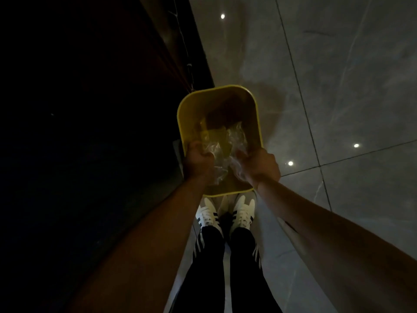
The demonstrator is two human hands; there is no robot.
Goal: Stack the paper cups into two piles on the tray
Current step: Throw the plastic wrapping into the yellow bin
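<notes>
Two bare hands meet over a yellow bin, seen from my head view looking straight down. My left hand is curled into a fist at the bin's near left rim, fingers pressed together and closed on a fold of clear plastic film. My right hand is likewise closed at the near right rim, its fingers bunched on another edge of the same crinkled film; I cannot tell whether either hand also grips the rim itself. Film stretches between the two fists and sags into the bin's mouth.

Inside the bin, the film lies against the yellow inner wall, and the far half of the interior is in deep shadow; I cannot tell what, if anything, sits at the bottom. No paper cups or tray can be made out in this dim view.

Below the bin, two white shoes with dark stripes stand side by side on the grey tiled floor, under black trousers with white side stripes. Small bright reflections of lights dot the tiles. A dark cabinet front runs along the left, just beside the bin.
</notes>
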